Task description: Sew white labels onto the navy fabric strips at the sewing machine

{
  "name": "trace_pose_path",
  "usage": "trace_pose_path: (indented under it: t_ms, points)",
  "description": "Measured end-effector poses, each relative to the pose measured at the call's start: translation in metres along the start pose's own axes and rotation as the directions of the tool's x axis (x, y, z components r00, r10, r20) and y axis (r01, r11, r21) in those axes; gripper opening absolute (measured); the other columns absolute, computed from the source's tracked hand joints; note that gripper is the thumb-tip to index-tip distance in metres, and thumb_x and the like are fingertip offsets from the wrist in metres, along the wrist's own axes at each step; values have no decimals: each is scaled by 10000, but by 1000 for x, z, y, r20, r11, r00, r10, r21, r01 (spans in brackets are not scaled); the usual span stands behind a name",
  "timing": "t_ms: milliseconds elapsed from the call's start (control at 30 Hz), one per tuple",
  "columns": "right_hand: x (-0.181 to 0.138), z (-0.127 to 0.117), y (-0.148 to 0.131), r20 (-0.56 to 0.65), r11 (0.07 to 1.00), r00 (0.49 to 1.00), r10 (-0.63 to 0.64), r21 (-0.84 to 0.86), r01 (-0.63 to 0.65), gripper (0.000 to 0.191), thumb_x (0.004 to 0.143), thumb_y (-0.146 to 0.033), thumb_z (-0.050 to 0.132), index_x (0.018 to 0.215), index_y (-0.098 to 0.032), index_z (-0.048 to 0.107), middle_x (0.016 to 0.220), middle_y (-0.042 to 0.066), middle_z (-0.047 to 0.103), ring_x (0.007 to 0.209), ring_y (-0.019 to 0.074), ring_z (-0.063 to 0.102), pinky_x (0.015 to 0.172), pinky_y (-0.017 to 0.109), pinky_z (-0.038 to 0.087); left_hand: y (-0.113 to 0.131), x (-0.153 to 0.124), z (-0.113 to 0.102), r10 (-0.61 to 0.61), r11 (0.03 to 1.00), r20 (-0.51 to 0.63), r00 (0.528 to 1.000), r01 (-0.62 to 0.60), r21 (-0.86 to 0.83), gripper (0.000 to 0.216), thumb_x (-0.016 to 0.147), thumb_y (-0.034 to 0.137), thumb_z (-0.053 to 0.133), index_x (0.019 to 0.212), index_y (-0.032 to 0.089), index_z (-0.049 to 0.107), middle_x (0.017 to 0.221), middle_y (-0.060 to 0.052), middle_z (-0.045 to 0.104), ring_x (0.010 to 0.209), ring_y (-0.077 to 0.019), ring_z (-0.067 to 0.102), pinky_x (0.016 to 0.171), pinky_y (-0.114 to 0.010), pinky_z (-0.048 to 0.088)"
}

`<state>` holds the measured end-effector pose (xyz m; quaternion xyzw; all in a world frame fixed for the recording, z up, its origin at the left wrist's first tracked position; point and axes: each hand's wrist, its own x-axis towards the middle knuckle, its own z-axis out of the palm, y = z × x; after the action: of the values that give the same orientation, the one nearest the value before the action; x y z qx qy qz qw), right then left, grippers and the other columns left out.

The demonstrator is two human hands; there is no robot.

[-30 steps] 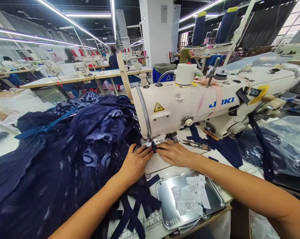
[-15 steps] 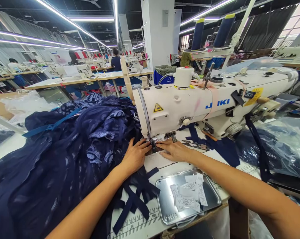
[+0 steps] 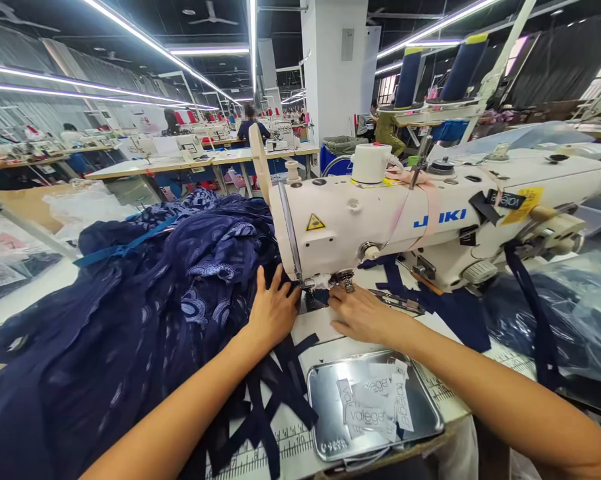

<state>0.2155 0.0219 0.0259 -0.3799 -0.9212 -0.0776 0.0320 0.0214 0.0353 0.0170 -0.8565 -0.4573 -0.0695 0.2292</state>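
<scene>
My left hand [image 3: 274,308] lies with its fingers spread on the navy fabric, just left of the needle area. A large heap of navy patterned garment fabric [image 3: 215,247] spreads out to its left. My right hand [image 3: 363,312] is on the other side of the presser foot [image 3: 309,299], its fingers bent and drawn together at a small navy piece of fabric [image 3: 322,297]. Its fingertips are partly hidden behind the machine's tension spring. Above both hands stands the white sewing machine [image 3: 340,227].
A metal tray [image 3: 325,437] holding white printed labels [image 3: 368,417] sits at the table's front. Dark fabric strips [image 3: 260,417] lie left of it. Thread snips [image 3: 398,301] rest behind my right wrist. Bagged navy goods [image 3: 575,307] are at right. People sit at machines farther back.
My left hand's fingers have spread wider and lifted somewhat. My right hand has drawn back to the right from the presser foot, its fingers now more bent. The view has shifted slightly.
</scene>
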Motion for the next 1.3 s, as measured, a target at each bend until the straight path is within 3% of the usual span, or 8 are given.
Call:
trace_pose_path:
  t_ms: [100,300,500,633,1300]
  points:
    - [-7,-2,4,68,997,996,-60,51,56,214,783,-122,485,955,-65,597,994,142,582,927,218,554,833,328,441,-9,6,6,93,995,22,995,-92,-47,311,745,149,485,1027,189,609,887,-102,642,1092,-326,459,957,-596,241]
    - [-7,10,15,10,994,997,-82,72,81,317,768,-57,456,1068,-69,560,1197,149,509,989,225,533,763,315,482,-13,9,9,106,992,-4,994,-106,-70,303,760,157,474,1036,184,595,877,-105,637,1094,-320,462,945,-566,277]
    - [-3,14,16,-32,987,986,-162,-1,162,212,810,-17,416,814,-95,613,940,109,614,791,179,572,690,281,468,-12,8,7,98,992,2,995,-97,-82,294,758,156,473,1024,184,598,893,-109,634,1103,-333,452,934,-575,275]
    - [-4,11,7,-59,990,988,-143,-24,142,176,797,-23,447,762,-105,599,805,88,606,756,191,563,697,306,450,-13,8,8,112,988,12,994,-110,-104,311,747,139,477,1028,196,597,890,-106,635,1105,-330,453,942,-576,264]
    - [0,12,1,-107,990,984,-143,-37,139,191,792,-13,420,736,-113,573,762,79,589,696,174,548,761,321,421,-13,11,12,121,987,0,993,-121,-105,276,739,130,473,966,182,619,897,-107,635,1102,-334,457,932,-567,280]
